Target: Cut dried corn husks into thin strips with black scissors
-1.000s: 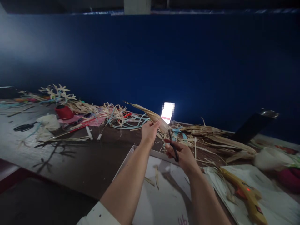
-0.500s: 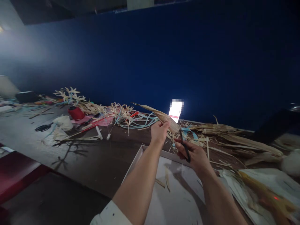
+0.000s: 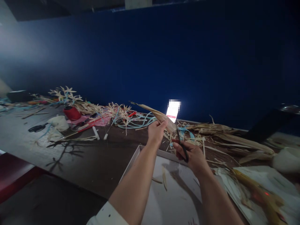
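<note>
My left hand pinches a dried corn husk, whose narrow end points up to the left. Around the dark handles of a pair of scissors my right hand is closed, the blades up against the husk's wide end. Below both hands lies a shallow white box with a few husk scraps in it. Just behind the husk a lit phone leans near the wall.
More dried husks lie to the right, beside a yellow glue gun with a red light. Leftward are husk flowers, blue stems, a red thread spool and black-handled scissors. A blue wall stands behind.
The whole view has shifted slightly, so everything sits a little further left. Both hands keep their hold on the husk and the scissors.
</note>
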Available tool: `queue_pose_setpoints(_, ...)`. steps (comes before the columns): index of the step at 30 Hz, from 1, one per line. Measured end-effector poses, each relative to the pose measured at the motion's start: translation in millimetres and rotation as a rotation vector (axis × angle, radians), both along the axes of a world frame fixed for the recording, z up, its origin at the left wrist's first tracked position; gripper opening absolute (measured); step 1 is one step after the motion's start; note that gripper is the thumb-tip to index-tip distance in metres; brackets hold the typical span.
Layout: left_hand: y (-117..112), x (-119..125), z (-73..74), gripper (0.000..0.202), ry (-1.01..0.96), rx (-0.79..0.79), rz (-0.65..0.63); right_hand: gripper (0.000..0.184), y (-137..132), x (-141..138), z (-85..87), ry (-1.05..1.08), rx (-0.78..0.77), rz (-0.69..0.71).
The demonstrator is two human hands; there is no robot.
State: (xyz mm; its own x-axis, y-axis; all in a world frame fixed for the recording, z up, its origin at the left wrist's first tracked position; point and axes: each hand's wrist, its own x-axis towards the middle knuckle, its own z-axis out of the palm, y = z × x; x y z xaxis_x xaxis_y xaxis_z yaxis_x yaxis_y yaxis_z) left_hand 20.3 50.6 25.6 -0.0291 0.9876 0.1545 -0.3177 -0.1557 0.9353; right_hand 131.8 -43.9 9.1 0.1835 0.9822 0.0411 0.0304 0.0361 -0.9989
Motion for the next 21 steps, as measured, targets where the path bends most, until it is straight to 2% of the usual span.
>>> queue_pose_setpoints(6,-2.1,-4.9,5.7,0.026,0.014,-0.006,-0.038,0.043,-1.9,-1.1,2.2,-0.001,-0.022,0.015)
queue_pose_setpoints(16,-0.1,-6.5,4.3,0.026,0.007,0.02,-0.053,0.046,-1.8,-0.1,-0.1,-0.067,-0.031,0.007)
queue_pose_setpoints(21,2.2,-9.0,3.1,0.026,0.086,0.045,-0.037,0.046,-1.4,2.9,0.7,-0.088,0.01,-0.065)
